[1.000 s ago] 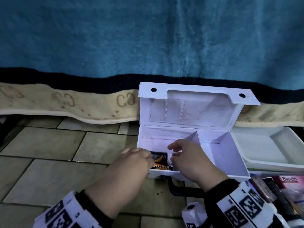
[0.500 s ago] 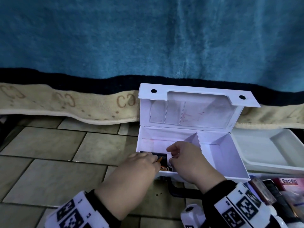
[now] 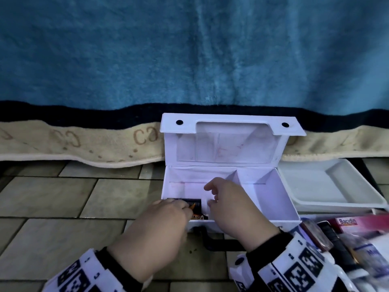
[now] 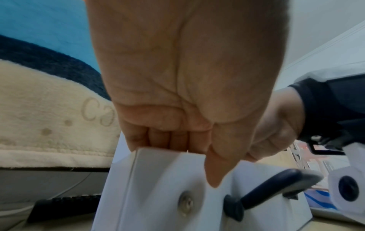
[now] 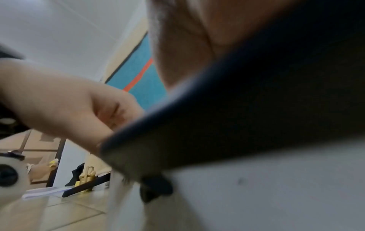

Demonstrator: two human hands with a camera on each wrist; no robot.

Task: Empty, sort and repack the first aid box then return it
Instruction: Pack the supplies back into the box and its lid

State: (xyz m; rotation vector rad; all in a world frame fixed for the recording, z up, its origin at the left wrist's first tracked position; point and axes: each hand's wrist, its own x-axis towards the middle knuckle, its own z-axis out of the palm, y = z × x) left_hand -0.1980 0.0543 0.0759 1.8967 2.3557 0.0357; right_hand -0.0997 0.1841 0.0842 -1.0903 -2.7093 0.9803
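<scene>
The white first aid box (image 3: 273, 199) stands open on the tiled floor, its lid (image 3: 227, 148) upright against the bed. A black packet with orange print (image 3: 196, 207) lies in the left compartment against the front wall. My left hand (image 3: 185, 207) curls its fingers over the front rim onto the packet; in the left wrist view the left hand (image 4: 197, 148) has its thumb down the outside of the box (image 4: 158, 187). My right hand (image 3: 210, 196) hovers over the divider, fingers loosely curled and holding nothing. The right compartment is bare.
A white tray (image 3: 328, 186) sits right of the box. Medicine items, among them a pink Bacidin box (image 3: 357, 224), are piled at the lower right. The box's black handle (image 3: 221, 242) points toward me. A blue blanket (image 3: 189, 60) hangs behind.
The packet has gone lower into the left compartment. My right hand has let go of it and lifted slightly; my left hand moved right, still on the packet.
</scene>
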